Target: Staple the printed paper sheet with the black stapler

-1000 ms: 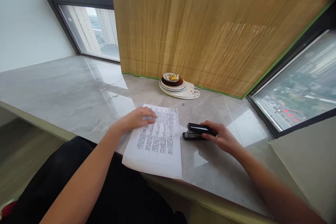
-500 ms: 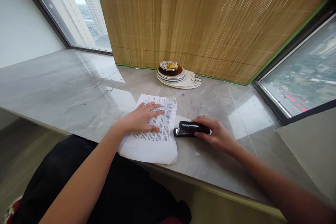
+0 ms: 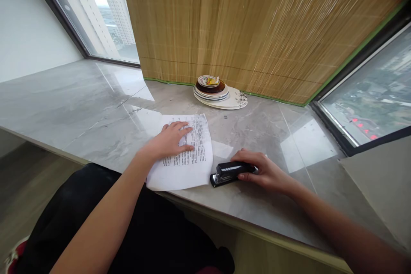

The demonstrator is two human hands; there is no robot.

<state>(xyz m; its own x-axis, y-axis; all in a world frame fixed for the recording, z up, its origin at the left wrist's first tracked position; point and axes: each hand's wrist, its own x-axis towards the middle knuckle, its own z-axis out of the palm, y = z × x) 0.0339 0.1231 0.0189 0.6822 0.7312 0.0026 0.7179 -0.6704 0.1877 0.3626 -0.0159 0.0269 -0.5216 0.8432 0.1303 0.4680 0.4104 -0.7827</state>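
Printed sheets of paper (image 3: 183, 175) lie on the grey stone ledge, their near edge at the ledge's front. My left hand (image 3: 170, 140) rests flat on the print with its fingers spread. To the right of the paper, my right hand (image 3: 260, 169) is wrapped round the back of a black stapler (image 3: 229, 171). The stapler's jaw faces left, close to the paper's lower right corner, with a gap between its upper and lower arms. Whether the tip touches the paper I cannot tell.
A stack of plates (image 3: 210, 94) with a small yellow packet (image 3: 212, 81) on top stands at the back, against a bamboo blind (image 3: 224, 25). Windows flank the blind. The ledge's front edge (image 3: 244, 227) runs just before my lap.
The paper has turned and shifted slightly left and away from me under my left hand. My right hand has brought the stapler nearer to me, beside the paper's lower right corner.
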